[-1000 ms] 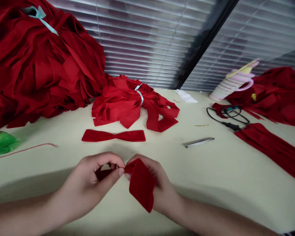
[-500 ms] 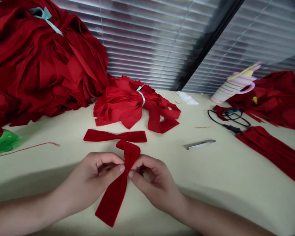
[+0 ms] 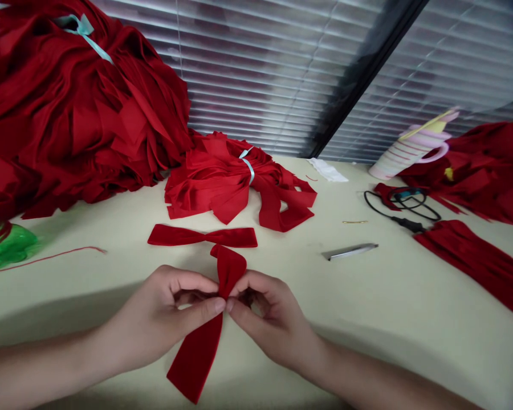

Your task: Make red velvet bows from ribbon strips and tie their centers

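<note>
Now the pinch has tightened: the left hand (image 3: 162, 319) and right hand (image 3: 273, 322) meet at the centre of a red velvet ribbon (image 3: 195, 359), and its loop stands up above them while a long tail hangs toward the bottom of the frame. Since the last moment, the velvet has drawn in narrower where it is held. The left fingers (image 3: 192, 282) are closed on the ribbon, with the thumb pressed against its waist; the right fingers (image 3: 256, 283) close on it from the other side.

On the tabletop (image 3: 389, 296), a great heap of red fabric strips (image 3: 77, 119) fills the upper left, with a pale blue tie (image 3: 84, 27) on top. Below it at the left edge lies a crumpled green plastic piece (image 3: 6, 247), with a thin red thread (image 3: 64, 256) nearby. A finished-looking red bow (image 3: 202, 237) lies just above the hands, beneath a bundle of red strips (image 3: 222, 185) bound with blue ribbon. Further right are a white scrap (image 3: 327, 169), a metal blade (image 3: 349, 251), a black cable (image 3: 402, 206), a pink striped roll (image 3: 406, 154), and more red cloth (image 3: 470, 171). Slatted window blinds (image 3: 256, 74) fill the background.
</note>
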Demonstrator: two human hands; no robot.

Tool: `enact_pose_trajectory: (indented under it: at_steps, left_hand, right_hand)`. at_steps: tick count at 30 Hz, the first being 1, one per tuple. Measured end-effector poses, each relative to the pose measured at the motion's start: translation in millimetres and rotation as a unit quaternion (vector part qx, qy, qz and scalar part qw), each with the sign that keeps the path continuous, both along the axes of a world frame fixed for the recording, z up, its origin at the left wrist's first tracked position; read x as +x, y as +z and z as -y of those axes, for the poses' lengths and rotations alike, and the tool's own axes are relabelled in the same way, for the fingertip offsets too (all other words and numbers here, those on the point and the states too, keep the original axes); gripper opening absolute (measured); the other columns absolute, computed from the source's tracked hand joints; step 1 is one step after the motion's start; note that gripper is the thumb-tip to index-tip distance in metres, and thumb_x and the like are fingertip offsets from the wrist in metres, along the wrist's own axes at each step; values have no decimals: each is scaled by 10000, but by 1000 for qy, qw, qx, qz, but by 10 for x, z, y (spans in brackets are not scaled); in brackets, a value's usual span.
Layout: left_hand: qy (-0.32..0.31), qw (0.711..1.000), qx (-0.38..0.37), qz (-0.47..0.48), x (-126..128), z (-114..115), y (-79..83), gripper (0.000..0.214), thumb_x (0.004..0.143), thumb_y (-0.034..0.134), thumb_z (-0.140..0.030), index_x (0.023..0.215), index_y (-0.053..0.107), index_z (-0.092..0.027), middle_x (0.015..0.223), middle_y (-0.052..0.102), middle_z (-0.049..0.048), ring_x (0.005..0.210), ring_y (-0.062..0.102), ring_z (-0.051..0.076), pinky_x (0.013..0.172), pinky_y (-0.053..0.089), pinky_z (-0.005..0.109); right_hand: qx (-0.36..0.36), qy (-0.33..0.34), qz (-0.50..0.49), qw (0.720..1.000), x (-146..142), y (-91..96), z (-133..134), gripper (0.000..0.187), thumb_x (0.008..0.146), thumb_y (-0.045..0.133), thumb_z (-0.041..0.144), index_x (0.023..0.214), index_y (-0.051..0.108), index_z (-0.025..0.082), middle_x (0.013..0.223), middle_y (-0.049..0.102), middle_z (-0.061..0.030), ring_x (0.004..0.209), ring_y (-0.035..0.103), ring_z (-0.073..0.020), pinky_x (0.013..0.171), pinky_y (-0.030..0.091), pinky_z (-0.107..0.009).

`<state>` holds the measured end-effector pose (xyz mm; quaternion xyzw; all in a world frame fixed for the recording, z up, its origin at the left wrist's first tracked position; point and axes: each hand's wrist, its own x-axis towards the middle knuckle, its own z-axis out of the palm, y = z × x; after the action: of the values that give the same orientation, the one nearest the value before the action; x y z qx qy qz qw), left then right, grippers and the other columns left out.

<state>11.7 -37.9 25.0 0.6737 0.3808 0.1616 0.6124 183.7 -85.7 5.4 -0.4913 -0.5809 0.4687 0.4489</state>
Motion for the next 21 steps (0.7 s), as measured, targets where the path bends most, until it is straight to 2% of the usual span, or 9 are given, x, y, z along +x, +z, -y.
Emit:
enact_pose_trajectory:
  at_steps: [7, 13, 17, 21]
  left_hand:
    - [-8, 1000, -4, -18, 1, -13, 79, 236, 816, 537, -334, 674, 587, -153, 591, 382, -42, 563, 318, 90, 493, 272, 199]
    - [-16, 1000, 0, -17, 0, -8, 67, 275, 803, 544, -271, 572, 437, -165, 561, 258, -62, 523, 239, 77, 458, 217, 200]
    - [-34, 999, 5, -16, -12, -1, 48, 244, 841, 493, -276, 625, 494, -162, 589, 246, -56, 543, 234, 82, 474, 221, 200]
    - [-39, 999, -23, -16, -6, -23, 72, 222, 846, 490, -324, 718, 566, -159, 619, 338, -46, 585, 306, 95, 514, 271, 206]
  right_hand:
    - [-12, 2, -11, 1000, 6, 2, -21, 100, 746, 582, 203, 665, 545, 158, 629, 536, -1, 582, 469, -112, 550, 401, -255]
    - [-21, -6, 12, 1000, 16, -5, -34, 117, 750, 600, 228, 671, 539, 166, 618, 526, 17, 562, 443, -95, 522, 376, -229]
    - [-20, -10, 8, 1000, 11, -23, -24, 120, 737, 608, 210, 655, 532, 167, 613, 523, 20, 557, 437, -90, 514, 366, -224]
    - [-37, -19, -43, 998, 32, 2, -47, 128, 737, 627, 214, 659, 537, 168, 611, 531, 24, 555, 445, -84, 519, 369, -218]
